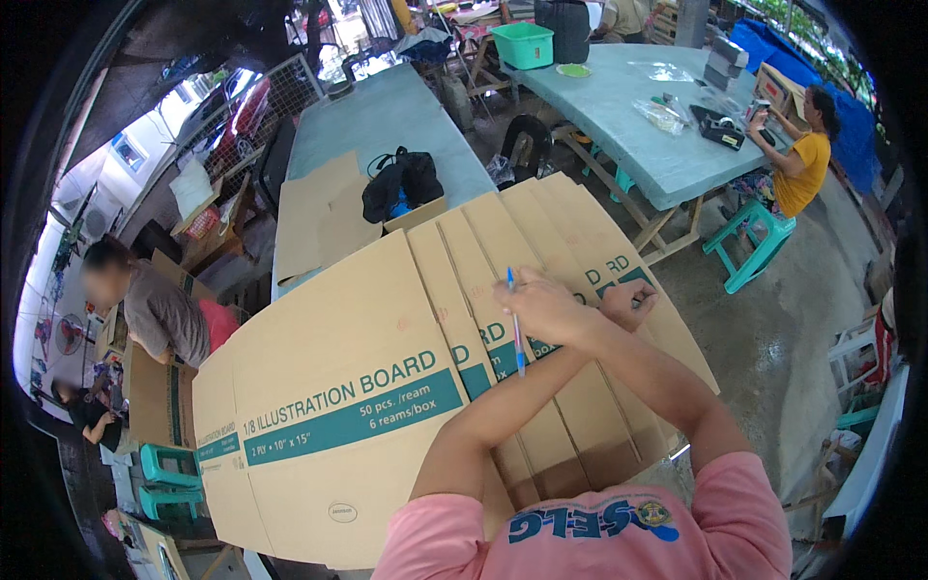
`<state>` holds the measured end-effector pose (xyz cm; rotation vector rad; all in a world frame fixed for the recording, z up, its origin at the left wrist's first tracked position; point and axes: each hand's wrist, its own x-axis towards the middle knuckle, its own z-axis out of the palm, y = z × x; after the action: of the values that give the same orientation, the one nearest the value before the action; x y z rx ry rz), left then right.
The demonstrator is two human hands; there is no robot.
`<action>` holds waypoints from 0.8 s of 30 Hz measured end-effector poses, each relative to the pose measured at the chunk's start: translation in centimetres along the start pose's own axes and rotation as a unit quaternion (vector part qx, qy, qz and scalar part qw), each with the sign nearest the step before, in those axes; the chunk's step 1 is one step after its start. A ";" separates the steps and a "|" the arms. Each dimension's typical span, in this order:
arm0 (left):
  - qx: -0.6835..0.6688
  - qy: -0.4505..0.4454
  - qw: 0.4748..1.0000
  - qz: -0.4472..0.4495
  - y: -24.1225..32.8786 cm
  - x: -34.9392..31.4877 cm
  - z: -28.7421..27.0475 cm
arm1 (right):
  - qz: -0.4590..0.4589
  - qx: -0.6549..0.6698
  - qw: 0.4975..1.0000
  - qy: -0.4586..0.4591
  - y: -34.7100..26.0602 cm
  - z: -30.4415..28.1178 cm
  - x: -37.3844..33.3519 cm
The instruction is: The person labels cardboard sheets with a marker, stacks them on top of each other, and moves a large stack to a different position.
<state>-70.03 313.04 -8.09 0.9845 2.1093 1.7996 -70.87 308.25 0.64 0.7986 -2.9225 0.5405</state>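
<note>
I see a stack of flat cardboard sheets (338,387) fanned across the desk (387,116), with a blue pen (516,324) standing nearly upright over the middle sheets, pinched in the closed grip of my left hand (546,307). That hand's forearm crosses from lower left over the other. Just to its right, my right hand (628,302) lies on the cardboard, fingers curled in, pressing down and holding nothing, wrist bent back.

wet concrete floor (773,329) | long grey tables (387,126) | teal stools (754,242) | daylight
</note>
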 end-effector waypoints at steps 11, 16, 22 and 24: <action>-0.008 -0.097 0.995 0.026 -1.2 0.2 -0.1 | 0.103 -0.043 0.993 -0.024 5.7 -2.1 -2.1; 0.000 -0.054 0.996 0.070 -1.4 -0.2 -0.4 | 0.122 -0.036 0.991 -0.046 8.9 -3.1 -3.3; 0.034 -0.056 0.995 0.077 -0.2 0.0 -0.5 | 0.127 -0.025 0.991 -0.039 16.3 -1.9 -4.1; 0.029 -0.073 0.995 0.068 0.3 0.2 -0.8 | 0.154 0.038 0.987 0.034 19.7 -1.6 -4.5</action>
<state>-70.48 312.51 -7.59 1.2624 2.0603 1.6771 -76.95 326.81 -4.75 0.3246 -2.9928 0.6901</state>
